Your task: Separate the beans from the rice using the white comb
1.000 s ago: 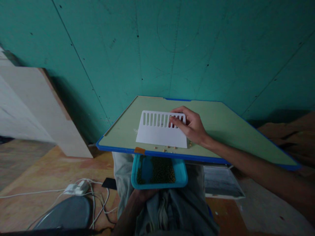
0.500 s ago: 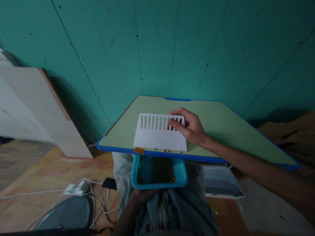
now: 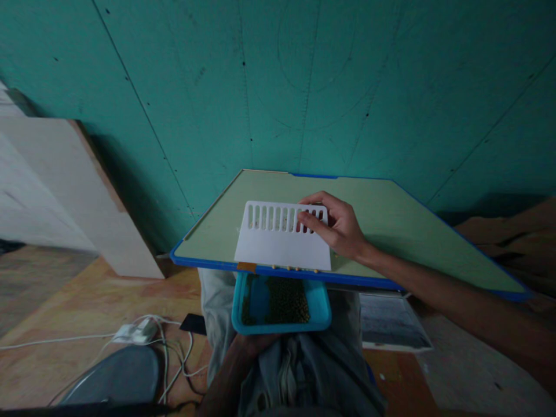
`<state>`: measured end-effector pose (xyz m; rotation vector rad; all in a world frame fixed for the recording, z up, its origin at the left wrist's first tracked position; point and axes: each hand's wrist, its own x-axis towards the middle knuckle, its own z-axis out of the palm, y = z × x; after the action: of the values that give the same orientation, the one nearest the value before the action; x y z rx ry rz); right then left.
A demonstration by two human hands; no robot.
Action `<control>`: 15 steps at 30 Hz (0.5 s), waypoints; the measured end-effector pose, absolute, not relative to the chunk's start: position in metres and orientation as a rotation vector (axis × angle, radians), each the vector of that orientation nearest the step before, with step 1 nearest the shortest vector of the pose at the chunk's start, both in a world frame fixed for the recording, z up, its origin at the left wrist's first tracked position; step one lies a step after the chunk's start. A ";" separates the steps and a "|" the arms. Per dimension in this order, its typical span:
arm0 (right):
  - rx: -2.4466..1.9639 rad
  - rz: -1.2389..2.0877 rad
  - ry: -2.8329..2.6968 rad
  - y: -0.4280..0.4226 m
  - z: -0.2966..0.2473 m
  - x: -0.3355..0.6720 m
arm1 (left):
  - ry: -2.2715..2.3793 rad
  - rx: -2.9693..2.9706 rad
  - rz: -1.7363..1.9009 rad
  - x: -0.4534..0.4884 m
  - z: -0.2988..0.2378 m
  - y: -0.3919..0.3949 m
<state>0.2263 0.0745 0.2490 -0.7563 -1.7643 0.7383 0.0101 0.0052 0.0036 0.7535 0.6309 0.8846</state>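
White, flat and right at the near side of the action, a slotted rectangular panel (image 3: pixel 282 250) sat over the front of a pale green, blue-trimmed desk (image 3: pixel 399 226). What a hold: the right hand (image 3: pixel 341 229) had its fingers (image 3: pixel 313 223) clamped on the panel's right end, one lying across the slots! Along its bottom edge, small tan pellets (image 3: pixel 297 269) dotted the blue trim, near a strip of orange tape (image 3: pixel 247 267). Just below, a rectangular bright blue tray (image 3: pixel 326 315) carried dark green granules (image 3: pixel 286 301) above grey trousers (image 3: pixel 304 370). Down at its near rim came the left hand (image 3: pixel 259 343), partly hidden, its grip impossible to tell. Beyond the desk rose a teal panelled wall (image 3: pixel 278 87).
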 end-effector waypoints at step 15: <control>-0.734 0.730 -1.785 0.074 0.247 0.226 | 0.628 0.710 0.867 0.009 -0.001 0.005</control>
<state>0.2257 0.0735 0.2465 -0.7337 -1.7845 0.7298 0.0091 0.0046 -0.0006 0.7100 0.6276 0.8673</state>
